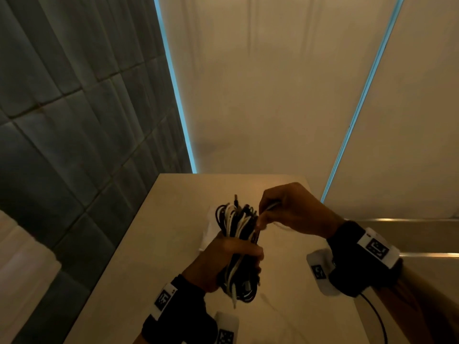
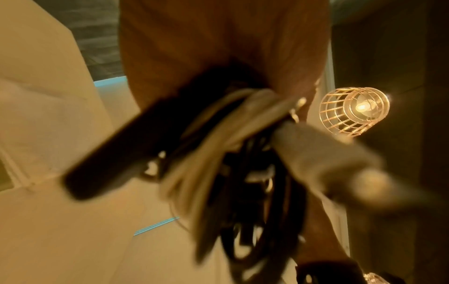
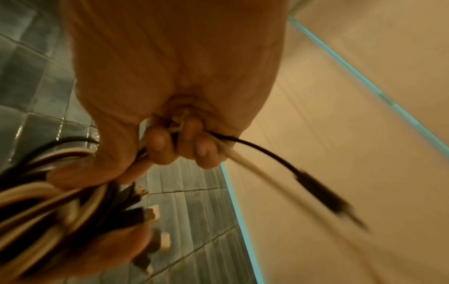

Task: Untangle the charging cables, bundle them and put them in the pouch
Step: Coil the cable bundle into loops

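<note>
The bundle of black and white charging cables (image 1: 238, 247) sits upright above the table (image 1: 154, 256), around 6 o'clock in the head view, gripped round its middle by the left hand (image 1: 221, 261). At about 2 o'clock from it, the right hand (image 1: 293, 209) pinches a white and a black cable end (image 3: 318, 190). Something pale (image 1: 210, 227) lies on the table behind the bundle, can't tell what.
</note>
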{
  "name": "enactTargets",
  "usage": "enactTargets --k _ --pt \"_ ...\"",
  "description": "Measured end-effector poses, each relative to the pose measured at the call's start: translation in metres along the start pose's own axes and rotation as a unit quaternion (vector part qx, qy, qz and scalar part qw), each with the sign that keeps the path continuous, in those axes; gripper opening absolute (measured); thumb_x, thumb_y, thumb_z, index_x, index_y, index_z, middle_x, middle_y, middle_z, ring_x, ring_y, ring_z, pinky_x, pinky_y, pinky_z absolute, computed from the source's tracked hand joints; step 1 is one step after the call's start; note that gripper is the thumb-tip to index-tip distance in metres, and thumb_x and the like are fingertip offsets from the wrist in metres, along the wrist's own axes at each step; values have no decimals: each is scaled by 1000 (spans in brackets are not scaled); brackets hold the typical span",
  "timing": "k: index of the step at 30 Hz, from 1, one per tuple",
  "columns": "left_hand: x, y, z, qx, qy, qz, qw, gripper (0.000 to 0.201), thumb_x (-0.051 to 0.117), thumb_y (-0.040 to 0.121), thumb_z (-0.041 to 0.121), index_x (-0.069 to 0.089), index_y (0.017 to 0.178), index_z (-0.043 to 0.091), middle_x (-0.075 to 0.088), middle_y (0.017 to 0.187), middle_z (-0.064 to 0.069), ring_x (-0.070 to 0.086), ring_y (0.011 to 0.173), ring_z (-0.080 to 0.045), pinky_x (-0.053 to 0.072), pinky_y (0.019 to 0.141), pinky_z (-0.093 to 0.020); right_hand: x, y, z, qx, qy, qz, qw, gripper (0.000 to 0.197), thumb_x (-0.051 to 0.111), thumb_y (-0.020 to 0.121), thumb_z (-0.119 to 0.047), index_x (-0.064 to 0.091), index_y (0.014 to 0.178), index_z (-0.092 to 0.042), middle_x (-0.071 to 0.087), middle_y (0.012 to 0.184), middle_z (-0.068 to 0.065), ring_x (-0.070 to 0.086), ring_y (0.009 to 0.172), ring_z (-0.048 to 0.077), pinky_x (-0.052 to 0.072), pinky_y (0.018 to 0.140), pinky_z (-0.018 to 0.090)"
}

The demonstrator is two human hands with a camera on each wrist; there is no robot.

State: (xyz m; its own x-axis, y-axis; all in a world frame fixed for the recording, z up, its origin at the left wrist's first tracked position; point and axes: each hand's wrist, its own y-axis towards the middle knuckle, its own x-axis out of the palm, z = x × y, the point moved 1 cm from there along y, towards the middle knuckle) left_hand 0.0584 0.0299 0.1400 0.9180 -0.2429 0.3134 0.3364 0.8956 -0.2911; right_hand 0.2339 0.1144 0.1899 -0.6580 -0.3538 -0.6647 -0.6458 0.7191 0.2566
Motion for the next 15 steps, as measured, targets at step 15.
enactTargets --k 15 --pt "-27 10 -9 -2 -178 41 983 26 76 70 24 56 60 11 52 56 -5 54 53 -19 47 71 -36 -2 -52 47 202 144 42 968 22 57 95 -20 75 83 -14 48 53 -6 37 49 10 31 45 20"
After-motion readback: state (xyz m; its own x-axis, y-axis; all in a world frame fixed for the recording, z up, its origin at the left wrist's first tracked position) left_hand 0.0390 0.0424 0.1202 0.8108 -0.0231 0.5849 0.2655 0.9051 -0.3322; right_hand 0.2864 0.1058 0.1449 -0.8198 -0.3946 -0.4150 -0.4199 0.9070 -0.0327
